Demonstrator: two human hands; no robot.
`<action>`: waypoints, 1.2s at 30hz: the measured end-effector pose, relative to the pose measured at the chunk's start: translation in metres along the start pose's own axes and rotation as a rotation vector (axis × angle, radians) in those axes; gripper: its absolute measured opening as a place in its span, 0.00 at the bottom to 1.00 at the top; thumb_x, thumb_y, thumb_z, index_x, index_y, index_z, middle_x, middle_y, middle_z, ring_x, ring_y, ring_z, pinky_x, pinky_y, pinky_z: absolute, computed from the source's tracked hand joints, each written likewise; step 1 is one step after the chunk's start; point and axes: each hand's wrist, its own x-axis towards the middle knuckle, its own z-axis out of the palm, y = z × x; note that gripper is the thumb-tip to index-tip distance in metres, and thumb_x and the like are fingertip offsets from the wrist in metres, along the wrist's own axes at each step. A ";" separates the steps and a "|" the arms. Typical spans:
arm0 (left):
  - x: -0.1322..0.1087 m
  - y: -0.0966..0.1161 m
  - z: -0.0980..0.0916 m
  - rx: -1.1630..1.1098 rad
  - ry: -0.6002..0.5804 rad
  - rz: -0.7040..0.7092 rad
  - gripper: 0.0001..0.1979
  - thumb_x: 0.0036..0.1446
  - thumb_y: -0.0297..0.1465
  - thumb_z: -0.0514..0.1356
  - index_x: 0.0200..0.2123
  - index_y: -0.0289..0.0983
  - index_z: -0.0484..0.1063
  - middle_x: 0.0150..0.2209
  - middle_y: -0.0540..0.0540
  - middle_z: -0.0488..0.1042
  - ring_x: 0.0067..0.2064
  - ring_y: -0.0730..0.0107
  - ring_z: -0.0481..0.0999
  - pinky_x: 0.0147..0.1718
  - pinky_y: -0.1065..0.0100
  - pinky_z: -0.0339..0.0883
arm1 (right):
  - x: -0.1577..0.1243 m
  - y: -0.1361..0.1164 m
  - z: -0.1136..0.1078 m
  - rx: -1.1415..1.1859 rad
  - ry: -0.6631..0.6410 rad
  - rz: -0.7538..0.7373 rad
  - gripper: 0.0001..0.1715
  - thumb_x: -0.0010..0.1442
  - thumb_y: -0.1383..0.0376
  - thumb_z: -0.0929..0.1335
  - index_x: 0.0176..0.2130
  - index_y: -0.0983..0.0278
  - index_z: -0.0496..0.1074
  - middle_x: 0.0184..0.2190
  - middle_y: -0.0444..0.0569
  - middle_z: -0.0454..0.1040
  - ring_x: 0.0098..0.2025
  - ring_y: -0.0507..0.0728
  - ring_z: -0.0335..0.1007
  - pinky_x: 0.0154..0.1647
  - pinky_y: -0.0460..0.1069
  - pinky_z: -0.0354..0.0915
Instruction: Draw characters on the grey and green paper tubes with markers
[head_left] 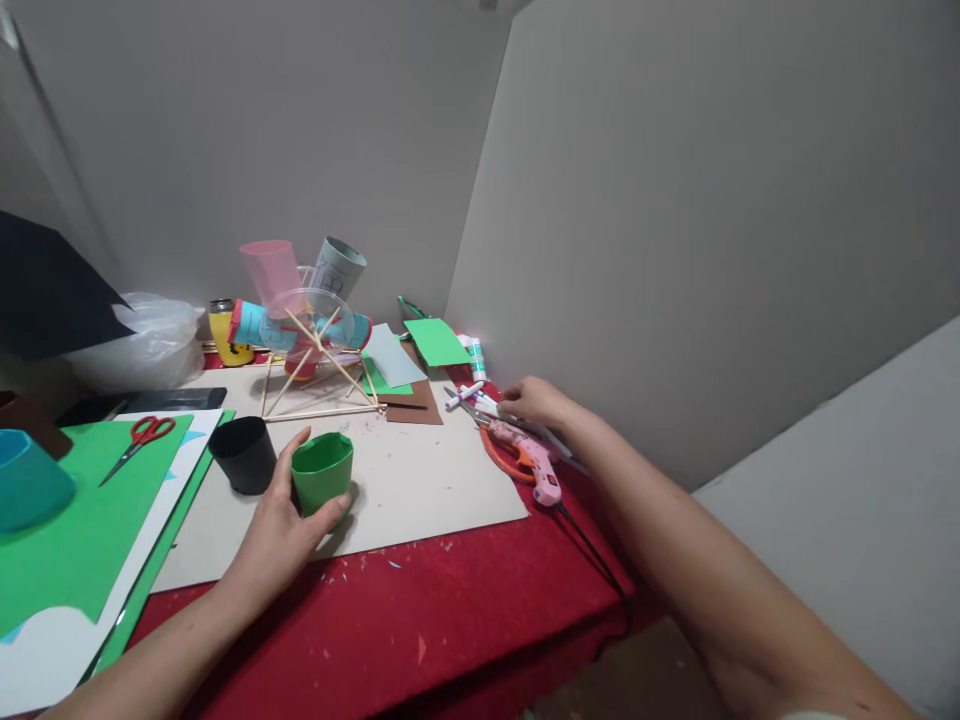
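Note:
My left hand [281, 528] is wrapped round a green paper cup [322, 472] that stands on a beige cardboard sheet [420, 490]. A black cup [243, 453] stands just left of it. My right hand [534, 402] reaches to the right edge of the table, fingers curled over some pens and markers [465, 395] next to a pink glue gun [531, 460] and orange-handled scissors [504, 462]. What those fingers hold is hidden.
A wheel model of sticks and paper cups [304, 315] stands at the back. Green and white sheets [90, 520] with red scissors [142, 440] lie left, beside a teal cup [26, 480]. Coloured paper pieces [435, 342] lie near the wall. A red cloth [420, 620] covers the table.

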 end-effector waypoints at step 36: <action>-0.003 0.006 -0.003 0.051 -0.050 0.061 0.47 0.53 0.42 0.64 0.70 0.40 0.46 0.62 0.33 0.67 0.61 0.47 0.71 0.62 0.45 0.59 | 0.009 -0.042 -0.019 -0.066 0.198 0.155 0.20 0.67 0.57 0.69 0.56 0.63 0.70 0.55 0.53 0.72 0.52 0.59 0.73 0.52 0.59 0.72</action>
